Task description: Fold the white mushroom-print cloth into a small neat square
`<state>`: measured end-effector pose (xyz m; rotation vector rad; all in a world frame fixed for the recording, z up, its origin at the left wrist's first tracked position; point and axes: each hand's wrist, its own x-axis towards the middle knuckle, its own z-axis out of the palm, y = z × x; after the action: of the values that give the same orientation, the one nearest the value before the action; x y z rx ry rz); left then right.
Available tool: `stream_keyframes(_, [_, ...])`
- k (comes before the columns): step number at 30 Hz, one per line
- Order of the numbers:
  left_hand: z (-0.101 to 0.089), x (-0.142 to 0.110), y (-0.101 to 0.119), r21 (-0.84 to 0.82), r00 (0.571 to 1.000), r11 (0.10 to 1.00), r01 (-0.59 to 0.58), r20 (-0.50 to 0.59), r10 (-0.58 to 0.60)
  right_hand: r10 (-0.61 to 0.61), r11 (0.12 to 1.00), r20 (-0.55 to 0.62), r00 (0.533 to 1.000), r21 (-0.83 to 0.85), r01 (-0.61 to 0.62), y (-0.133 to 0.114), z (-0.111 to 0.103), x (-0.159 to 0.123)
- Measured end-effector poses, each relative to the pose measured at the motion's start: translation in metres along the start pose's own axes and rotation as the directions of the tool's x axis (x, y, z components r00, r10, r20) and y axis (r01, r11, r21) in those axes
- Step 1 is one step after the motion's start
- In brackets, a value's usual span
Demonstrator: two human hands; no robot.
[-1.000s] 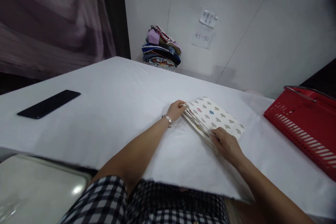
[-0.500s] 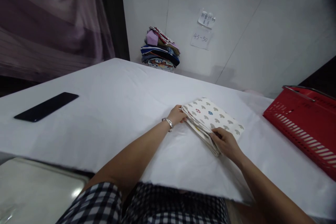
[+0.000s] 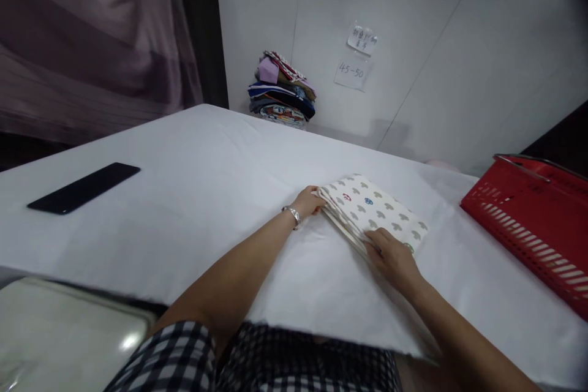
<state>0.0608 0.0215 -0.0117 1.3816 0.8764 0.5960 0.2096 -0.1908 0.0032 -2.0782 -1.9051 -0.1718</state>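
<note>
A folded white cloth (image 3: 374, 205) with grey mushroom-like shapes and a few red, blue and green marks lies on the white-covered table (image 3: 193, 196). My left hand (image 3: 309, 201), a silver bracelet at its wrist, grips the cloth's left corner, fingers closed around the folded layers. At the near edge, my right hand (image 3: 390, 255) pinches the layers by the right corner; its fingertips are partly hidden behind the fold. Several layers show along the near side between the two hands.
To the right stands a red plastic basket (image 3: 533, 220) with a metal handle. A flat black object (image 3: 85, 188) lies at the left. Behind the table is a stack of folded clothes (image 3: 282, 92) by the wall, under handwritten paper signs (image 3: 351, 70).
My right hand has shifted slightly up and left along the near edge, and the loose lower layers there now sit closer together. The left hand keeps its hold on the left corner.
</note>
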Motion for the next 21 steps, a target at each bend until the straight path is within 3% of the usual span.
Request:
stream_keyframes(8, [0.001,-0.004,0.002,0.016,1.000,1.000,0.021,0.010,-0.021,-0.064,0.988,0.035,0.997,-0.140,0.069,-0.005,0.000,-0.002])
stream_keyframes(14, [0.008,-0.004,-0.002,0.199,0.987,0.979,-0.050,-0.143,0.080,-0.087,0.991,0.017,0.996,-0.101,0.089,-0.005,-0.002,-0.002])
stream_keyframes(21, [0.006,-0.003,-0.005,0.398,0.952,0.912,-0.103,-0.227,0.207,-0.132,0.978,0.010,0.991,-0.159,0.132,-0.008,0.003,-0.003])
